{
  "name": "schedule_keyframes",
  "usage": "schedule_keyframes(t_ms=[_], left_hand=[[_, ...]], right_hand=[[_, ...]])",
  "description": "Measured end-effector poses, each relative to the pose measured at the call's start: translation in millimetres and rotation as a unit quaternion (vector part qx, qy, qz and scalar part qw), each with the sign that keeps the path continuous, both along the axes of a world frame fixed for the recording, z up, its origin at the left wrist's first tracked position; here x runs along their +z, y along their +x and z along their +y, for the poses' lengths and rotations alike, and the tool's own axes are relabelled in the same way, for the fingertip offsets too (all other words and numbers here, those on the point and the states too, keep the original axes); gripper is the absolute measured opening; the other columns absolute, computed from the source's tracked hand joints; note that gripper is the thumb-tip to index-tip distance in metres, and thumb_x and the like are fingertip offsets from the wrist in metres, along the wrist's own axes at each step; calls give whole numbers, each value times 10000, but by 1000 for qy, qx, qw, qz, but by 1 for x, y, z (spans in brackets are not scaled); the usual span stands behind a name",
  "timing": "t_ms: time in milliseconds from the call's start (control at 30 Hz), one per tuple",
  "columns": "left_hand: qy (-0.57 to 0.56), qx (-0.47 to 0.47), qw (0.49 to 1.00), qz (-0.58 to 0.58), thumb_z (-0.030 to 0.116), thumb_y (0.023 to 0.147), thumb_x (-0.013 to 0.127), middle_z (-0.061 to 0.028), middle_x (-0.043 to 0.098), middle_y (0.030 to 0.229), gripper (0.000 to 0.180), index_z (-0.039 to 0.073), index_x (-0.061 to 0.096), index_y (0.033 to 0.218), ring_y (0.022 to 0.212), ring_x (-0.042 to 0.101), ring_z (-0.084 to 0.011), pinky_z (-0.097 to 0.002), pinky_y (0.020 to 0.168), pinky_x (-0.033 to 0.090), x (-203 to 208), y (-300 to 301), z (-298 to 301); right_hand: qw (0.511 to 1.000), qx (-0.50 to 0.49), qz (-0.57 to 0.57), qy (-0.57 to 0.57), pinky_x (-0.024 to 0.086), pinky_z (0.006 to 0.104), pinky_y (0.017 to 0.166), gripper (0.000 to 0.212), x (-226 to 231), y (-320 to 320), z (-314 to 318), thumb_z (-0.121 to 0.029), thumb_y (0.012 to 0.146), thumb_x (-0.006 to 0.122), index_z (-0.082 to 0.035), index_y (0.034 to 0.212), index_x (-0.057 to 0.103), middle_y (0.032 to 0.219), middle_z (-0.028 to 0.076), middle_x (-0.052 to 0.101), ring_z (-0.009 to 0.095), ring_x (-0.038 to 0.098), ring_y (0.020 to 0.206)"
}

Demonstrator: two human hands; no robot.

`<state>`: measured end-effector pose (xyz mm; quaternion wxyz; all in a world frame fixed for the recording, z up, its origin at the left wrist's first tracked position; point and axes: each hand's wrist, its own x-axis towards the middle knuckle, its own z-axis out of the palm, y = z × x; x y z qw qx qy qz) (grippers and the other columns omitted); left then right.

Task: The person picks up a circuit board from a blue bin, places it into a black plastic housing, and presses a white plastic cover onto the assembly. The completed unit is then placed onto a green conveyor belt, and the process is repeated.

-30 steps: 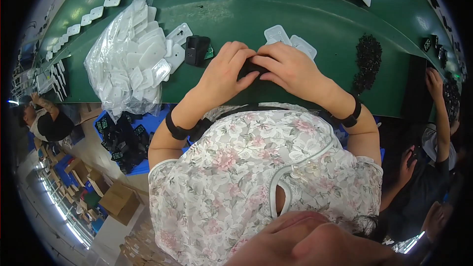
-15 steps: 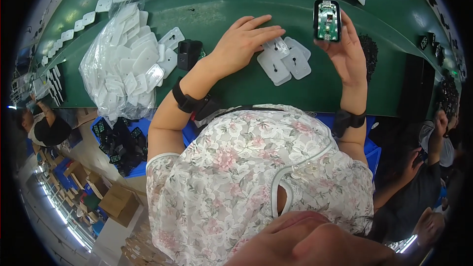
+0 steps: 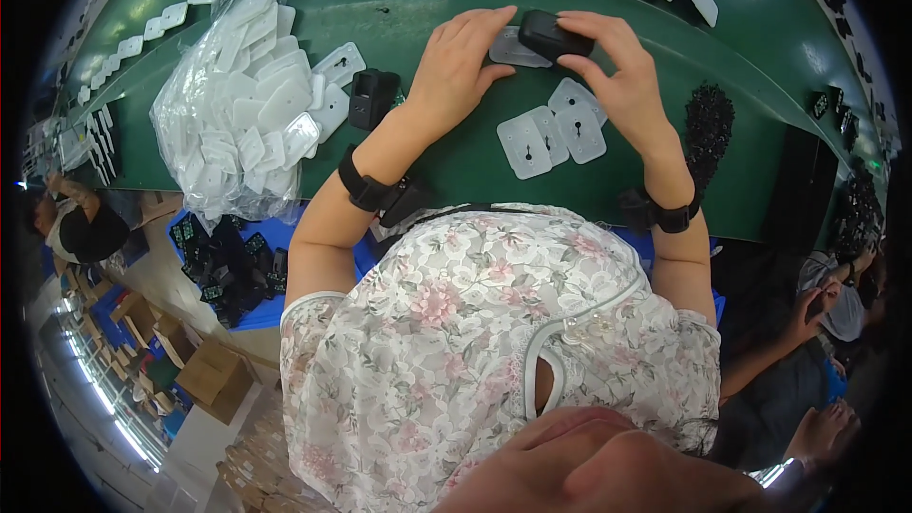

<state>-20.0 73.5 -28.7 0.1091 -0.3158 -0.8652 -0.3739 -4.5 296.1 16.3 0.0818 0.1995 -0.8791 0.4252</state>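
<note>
While right hand (image 3: pixel 617 76) is pinching small black device (image 3: pixel 554 35) by its edges, left hand (image 3: pixel 461 62) is pressing clear blister tray (image 3: pixel 513 49) flat w/ fingers spread; looks light, rigid, tray flimsy.

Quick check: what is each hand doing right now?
Left hand: fingers resting on a clear plastic tray.
Right hand: gripping a small black device over that tray.

right hand (image 3: pixel 617 76) lowered black device (image 3: pixel 554 35) | left hand (image 3: pixel 461 62) joined it
</note>
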Motion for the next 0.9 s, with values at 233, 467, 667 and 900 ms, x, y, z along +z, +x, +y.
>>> schedule_keyframes(t_ms=[233, 467, 667, 900], left_hand=[[79, -13, 993, -84, -128, 772, 526, -99, 518, 1348, 576, 90, 520, 1305, 1250, 487, -282, -373, 1032, 388, 2, 8, -17], [-22, -30, 999, -24, -116, 746, 475, -65, 524, 1360, 581, 83, 543, 1288, 1255, 486, -265, -404, 1020, 391, 1, 7, -17], [-91, -10, 996, 10, -71, 760, 496, -67, 523, 1362, 557, 82, 543, 1293, 1240, 504, -250, -388, 1012, 406, 4, 14, -15], [-147, -6, 987, 61, -26, 778, 556, -94, 556, 1316, 498, 43, 556, 1271, 1185, 551, -247, -358, 952, 457, 15, 13, -13]], right_hand=[[989, 90, 23, 114, 475, 362, 879, 358, -3, -13, -18, -1, 729, 685, -39, 1080, 622, 1147, 74, 632, 282, 562, 1045], [985, 87, 43, 141, 487, 350, 866, 367, -5, -13, -18, -6, 723, 686, -47, 1082, 626, 1151, 59, 631, 268, 564, 1033], [969, 60, 130, 201, 529, 333, 782, 368, -12, -4, -26, 18, 706, 673, -32, 1070, 645, 1148, 56, 633, 247, 589, 997], [978, 45, 115, 166, 534, 318, 770, 362, -13, -2, -25, 11, 701, 674, -19, 1061, 650, 1130, 61, 641, 252, 590, 991]])
